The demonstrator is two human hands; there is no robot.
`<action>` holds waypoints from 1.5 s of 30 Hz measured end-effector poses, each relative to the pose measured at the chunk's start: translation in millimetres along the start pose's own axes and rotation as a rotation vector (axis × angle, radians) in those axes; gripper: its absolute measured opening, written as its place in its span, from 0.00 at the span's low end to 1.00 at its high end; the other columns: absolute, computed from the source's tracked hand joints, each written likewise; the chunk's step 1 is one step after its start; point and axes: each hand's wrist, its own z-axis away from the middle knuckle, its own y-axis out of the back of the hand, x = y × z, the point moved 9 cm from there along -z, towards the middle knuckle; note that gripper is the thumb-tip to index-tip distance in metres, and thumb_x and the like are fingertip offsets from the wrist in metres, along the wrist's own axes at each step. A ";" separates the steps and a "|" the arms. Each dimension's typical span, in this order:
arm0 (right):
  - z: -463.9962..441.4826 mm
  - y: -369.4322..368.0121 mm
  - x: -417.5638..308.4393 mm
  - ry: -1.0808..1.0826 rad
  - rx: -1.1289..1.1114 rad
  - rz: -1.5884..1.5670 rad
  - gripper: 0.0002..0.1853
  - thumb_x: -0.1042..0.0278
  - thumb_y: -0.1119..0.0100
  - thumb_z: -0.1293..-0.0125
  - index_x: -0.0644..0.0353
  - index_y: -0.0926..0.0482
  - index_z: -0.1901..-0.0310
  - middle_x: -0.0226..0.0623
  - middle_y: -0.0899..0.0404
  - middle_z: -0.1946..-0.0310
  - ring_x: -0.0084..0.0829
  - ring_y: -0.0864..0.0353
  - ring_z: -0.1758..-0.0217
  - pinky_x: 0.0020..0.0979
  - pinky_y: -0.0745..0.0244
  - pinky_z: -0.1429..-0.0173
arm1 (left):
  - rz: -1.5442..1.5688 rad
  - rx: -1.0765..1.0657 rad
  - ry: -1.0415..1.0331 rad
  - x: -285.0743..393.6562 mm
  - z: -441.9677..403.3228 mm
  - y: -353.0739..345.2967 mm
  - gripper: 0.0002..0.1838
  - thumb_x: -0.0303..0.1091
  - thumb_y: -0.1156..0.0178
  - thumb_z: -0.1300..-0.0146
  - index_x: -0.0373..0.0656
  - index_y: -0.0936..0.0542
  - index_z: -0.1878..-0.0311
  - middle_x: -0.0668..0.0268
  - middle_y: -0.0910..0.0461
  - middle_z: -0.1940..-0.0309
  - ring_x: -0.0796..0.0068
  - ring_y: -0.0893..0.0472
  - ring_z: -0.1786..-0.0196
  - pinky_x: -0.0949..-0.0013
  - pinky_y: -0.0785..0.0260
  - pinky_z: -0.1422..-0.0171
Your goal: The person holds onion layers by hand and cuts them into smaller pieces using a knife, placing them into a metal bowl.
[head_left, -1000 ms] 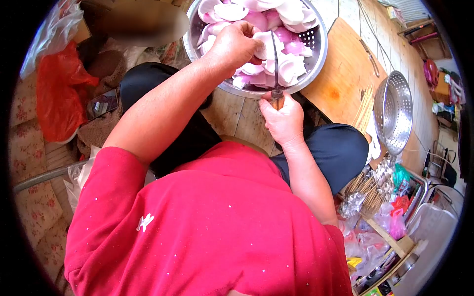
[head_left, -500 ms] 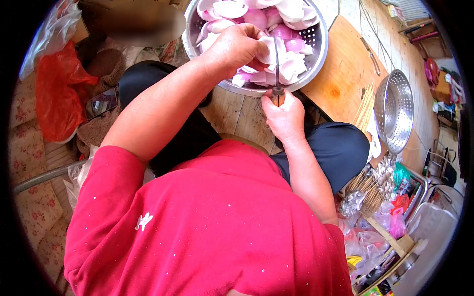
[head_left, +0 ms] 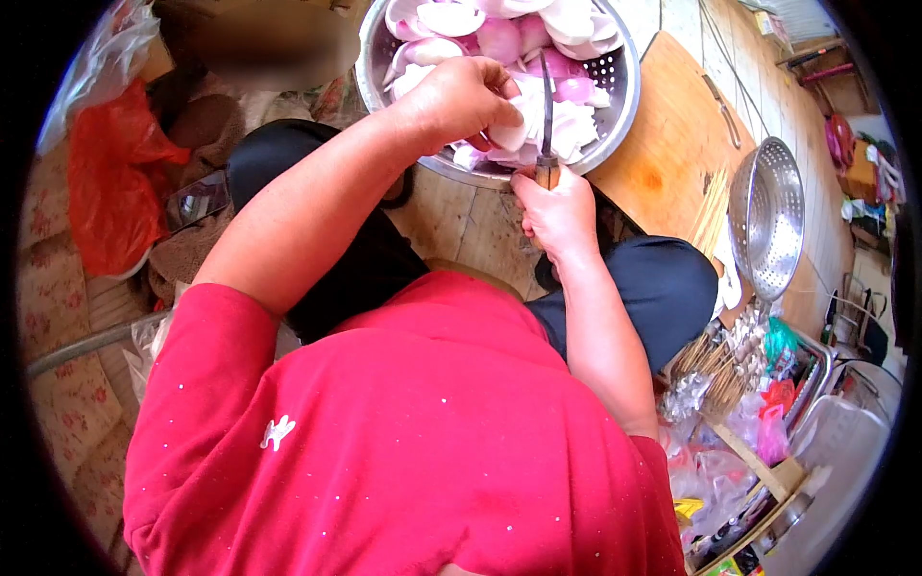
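A metal colander (head_left: pixel 624 115) at the top centre holds purple and white onion pieces (head_left: pixel 499 40). Over its near left part, my left hand (head_left: pixel 466 101) pinches a pale onion piece (head_left: pixel 509 132) between thumb and fingers. My right hand (head_left: pixel 559 213) is closed round the wooden handle of a knife (head_left: pixel 548 106) at the colander's near rim. The narrow blade points away from me over the onions, just right of the held piece, with a small gap between them.
Right of the colander lies a wooden board (head_left: pixel 653 144) with another knife (head_left: pixel 720 110) and thin sticks (head_left: pixel 709 213). A second colander (head_left: pixel 766 219) stands beyond. Bags and skewers (head_left: pixel 713 374) fill the lower right. A red bag (head_left: pixel 120 182) and a phone (head_left: pixel 199 200) are at left.
The knife has shifted slightly right and its blade has come away from the held onion piece. My left hand has turned and lowered that piece a little toward me.
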 end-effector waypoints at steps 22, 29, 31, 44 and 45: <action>17.0 1.1 7.1 0.102 -0.023 0.039 0.11 0.64 0.36 0.44 0.62 0.21 0.64 0.29 0.22 0.79 0.20 0.24 0.76 0.27 0.28 0.67 | -1.387 0.592 -0.200 61.4 -86.8 111.4 0.21 0.43 0.34 0.48 0.53 0.18 0.48 0.59 0.19 0.50 0.59 0.22 0.45 0.59 0.30 0.39; 16.2 1.3 5.5 0.108 -0.027 0.082 0.11 0.64 0.36 0.45 0.61 0.20 0.64 0.32 0.18 0.74 0.22 0.20 0.70 0.28 0.25 0.61 | -1.398 0.435 -0.030 51.0 -110.9 114.5 0.19 0.36 0.39 0.47 0.52 0.18 0.49 0.59 0.18 0.52 0.58 0.20 0.47 0.59 0.28 0.41; 15.1 0.4 8.9 0.117 -0.029 0.081 0.11 0.64 0.35 0.45 0.61 0.20 0.64 0.32 0.18 0.74 0.22 0.20 0.70 0.28 0.25 0.60 | -1.396 0.409 -0.016 49.4 -113.6 112.4 0.18 0.35 0.40 0.46 0.52 0.18 0.50 0.59 0.18 0.52 0.58 0.20 0.48 0.59 0.28 0.42; 17.4 -1.0 6.5 0.104 -0.061 0.085 0.11 0.66 0.34 0.45 0.62 0.21 0.63 0.33 0.17 0.72 0.23 0.19 0.68 0.28 0.25 0.58 | -1.262 0.482 -0.079 54.7 -106.0 116.6 0.15 0.35 0.41 0.45 0.52 0.17 0.54 0.60 0.17 0.55 0.60 0.19 0.50 0.62 0.28 0.44; 17.0 -1.0 7.4 0.102 -0.062 0.084 0.11 0.66 0.34 0.45 0.62 0.21 0.63 0.33 0.17 0.72 0.23 0.19 0.68 0.28 0.25 0.58 | -1.228 0.514 -0.122 57.9 -104.6 120.0 0.14 0.36 0.39 0.46 0.52 0.17 0.55 0.60 0.17 0.57 0.59 0.19 0.52 0.62 0.28 0.46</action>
